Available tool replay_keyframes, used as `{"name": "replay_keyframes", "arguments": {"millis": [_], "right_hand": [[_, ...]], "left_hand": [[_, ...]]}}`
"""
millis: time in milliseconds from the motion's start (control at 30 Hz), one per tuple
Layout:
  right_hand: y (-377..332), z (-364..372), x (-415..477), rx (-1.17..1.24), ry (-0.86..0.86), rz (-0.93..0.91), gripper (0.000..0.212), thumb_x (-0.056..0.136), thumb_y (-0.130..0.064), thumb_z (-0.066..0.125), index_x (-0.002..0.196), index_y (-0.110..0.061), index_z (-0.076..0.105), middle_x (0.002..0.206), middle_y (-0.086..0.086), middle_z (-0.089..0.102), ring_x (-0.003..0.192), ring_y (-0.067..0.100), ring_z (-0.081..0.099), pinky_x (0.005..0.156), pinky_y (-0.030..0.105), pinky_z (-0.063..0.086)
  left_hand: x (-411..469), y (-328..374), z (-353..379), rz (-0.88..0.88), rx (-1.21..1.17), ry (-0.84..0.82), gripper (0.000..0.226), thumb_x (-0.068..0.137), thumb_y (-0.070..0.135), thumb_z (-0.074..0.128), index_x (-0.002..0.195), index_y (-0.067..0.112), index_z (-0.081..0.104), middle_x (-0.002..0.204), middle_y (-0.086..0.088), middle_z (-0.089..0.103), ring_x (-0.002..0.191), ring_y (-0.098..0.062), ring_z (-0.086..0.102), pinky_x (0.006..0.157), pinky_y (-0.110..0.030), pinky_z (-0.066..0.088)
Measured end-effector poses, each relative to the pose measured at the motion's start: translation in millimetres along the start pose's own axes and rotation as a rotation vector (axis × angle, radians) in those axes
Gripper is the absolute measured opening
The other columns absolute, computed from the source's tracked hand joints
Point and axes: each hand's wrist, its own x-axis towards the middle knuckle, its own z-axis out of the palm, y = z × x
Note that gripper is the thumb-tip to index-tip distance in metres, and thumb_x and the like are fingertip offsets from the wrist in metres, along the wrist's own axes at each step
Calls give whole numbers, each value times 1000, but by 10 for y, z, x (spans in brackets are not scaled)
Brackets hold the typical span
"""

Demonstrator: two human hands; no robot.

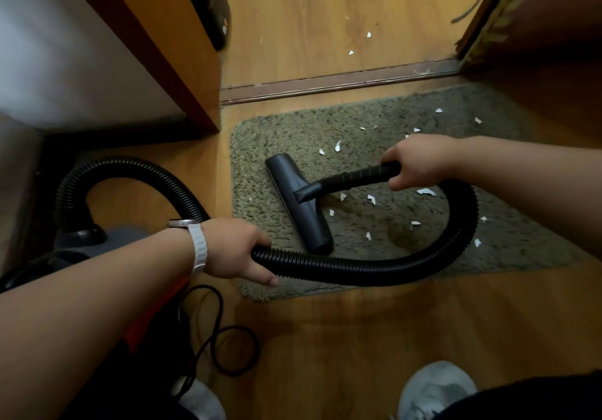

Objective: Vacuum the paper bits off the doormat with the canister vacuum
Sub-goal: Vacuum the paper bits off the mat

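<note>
Canister vacuum [127, 235] sits at lower left, its power cord [228, 348] looped below. Our left hand [234, 247] curls its fingers round the corrugated hose [358, 269] at the doormat's [325, 119] near edge. Mid-frame, our right hand [417, 162] wraps its fingers round the hose cuff [358, 175], with the floor nozzle [299, 201] flat on the mat. Paper bits [371, 198] dot the mat at centre and right, and a few lie past the threshold strip [325, 82].

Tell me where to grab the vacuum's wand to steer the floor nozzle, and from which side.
Grip the ribbed black cuff behind the floor nozzle, coming from the right with fingers wrapped over the top. It is straight, narrow and points back toward that side, where the right hand holds it now.
</note>
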Motion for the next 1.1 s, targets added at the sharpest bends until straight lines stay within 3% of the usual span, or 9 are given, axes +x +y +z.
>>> {"name": "replay_keyframes", "arguments": {"millis": [267, 567, 833, 1100], "right_hand": [[180, 231, -286, -48, 31, 8, 21, 80, -44, 64, 95, -30, 61, 71, -9, 58, 62, 9, 51, 55, 28, 40], [381, 258, -336, 34, 46, 113, 23, 82, -46, 66, 101, -33, 64, 74, -9, 61, 67, 8, 55, 58, 29, 46], [-82, 232, -356, -86, -35, -67, 16, 79, -43, 65, 90, -33, 58, 69, -10, 57, 63, 10, 53, 57, 27, 41], [-196, 276, -387, -160, -87, -108, 24, 78, -45, 65, 99, -32, 62, 69, -10, 58, 63, 10, 54, 56, 27, 42]], "left_hand": [[114, 202, 21, 53, 98, 47, 58, 70, 82, 54, 87, 27, 57, 74, 7, 62, 69, -12, 60, 67, -35, 53], [42, 211, 124, 82, 75, 83, 60, 69, 85, 51, 86, 27, 55, 72, 8, 60, 68, -10, 59, 66, -34, 53], [-44, 178, 164, 129, 111, -6, 60, 70, 83, 53, 91, 27, 57, 76, 8, 61, 71, -11, 59, 66, -32, 51], [-108, 144, 127, 128, 91, -18, 57, 71, 81, 56, 90, 27, 57, 72, 8, 59, 68, -10, 56, 63, -29, 46]]}}
